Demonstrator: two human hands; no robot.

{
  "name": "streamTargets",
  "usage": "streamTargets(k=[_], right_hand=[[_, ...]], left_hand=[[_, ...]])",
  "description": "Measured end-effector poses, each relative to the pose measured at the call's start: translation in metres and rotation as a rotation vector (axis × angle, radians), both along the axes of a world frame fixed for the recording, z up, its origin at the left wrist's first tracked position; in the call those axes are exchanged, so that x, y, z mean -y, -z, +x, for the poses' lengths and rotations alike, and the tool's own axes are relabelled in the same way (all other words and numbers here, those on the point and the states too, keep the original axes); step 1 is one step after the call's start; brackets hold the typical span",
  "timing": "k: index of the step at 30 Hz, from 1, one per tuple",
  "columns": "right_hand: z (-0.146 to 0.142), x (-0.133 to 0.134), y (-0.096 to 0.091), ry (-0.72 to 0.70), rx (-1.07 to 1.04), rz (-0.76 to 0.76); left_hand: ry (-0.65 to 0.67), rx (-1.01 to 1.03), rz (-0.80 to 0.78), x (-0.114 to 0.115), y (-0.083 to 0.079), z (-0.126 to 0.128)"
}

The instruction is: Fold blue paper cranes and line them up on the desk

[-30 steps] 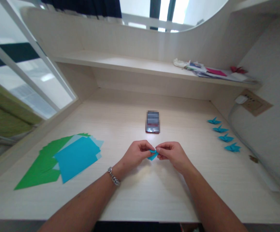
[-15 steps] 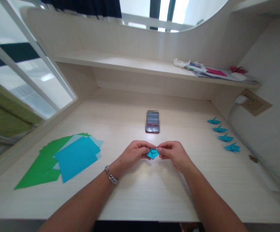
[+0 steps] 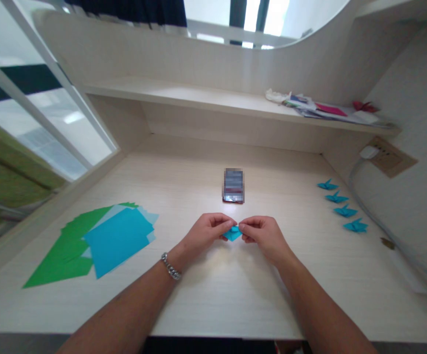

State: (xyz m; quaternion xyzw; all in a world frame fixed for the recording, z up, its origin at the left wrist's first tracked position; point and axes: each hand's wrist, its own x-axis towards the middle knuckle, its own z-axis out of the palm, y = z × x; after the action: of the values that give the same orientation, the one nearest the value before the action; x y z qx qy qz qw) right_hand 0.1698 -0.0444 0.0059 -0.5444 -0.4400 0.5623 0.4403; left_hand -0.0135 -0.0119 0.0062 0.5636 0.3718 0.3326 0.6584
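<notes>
A small piece of folded blue paper (image 3: 233, 234) is pinched between my two hands above the desk, its lower point facing me. My left hand (image 3: 213, 228) grips its left side with thumb and fingers; a silver chain bracelet (image 3: 171, 266) circles that wrist. On the opposite side, my right hand (image 3: 263, 232) holds the paper's right edge the same way. The fingers partly cover the paper, so its exact fold is hard to make out. Just beyond the hands lies a phone (image 3: 233, 185) with a blurred screen.
Loose blue sheets (image 3: 119, 241) overlap green sheets (image 3: 58, 253) on the left. Several folded blue paper cranes (image 3: 345, 211) line the right side, near a cable (image 3: 373, 216) plugged into a wall socket (image 3: 392, 156). Papers (image 3: 320, 108) lie on the shelf (image 3: 198, 98).
My left thumb has shifted slightly up and right along the folded paper, towards the right hand. Both hands keep their hold; the rest of the desk looks the same.
</notes>
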Motion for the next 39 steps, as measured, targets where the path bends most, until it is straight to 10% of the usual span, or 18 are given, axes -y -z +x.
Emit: streamTargets(k=[39], right_hand=[[-0.0007, 0.0021, 0.0002, -0.068, -0.028, 0.016]], left_hand=[[-0.073, -0.111, 0.205, 0.0038, -0.0048, 0.0009]])
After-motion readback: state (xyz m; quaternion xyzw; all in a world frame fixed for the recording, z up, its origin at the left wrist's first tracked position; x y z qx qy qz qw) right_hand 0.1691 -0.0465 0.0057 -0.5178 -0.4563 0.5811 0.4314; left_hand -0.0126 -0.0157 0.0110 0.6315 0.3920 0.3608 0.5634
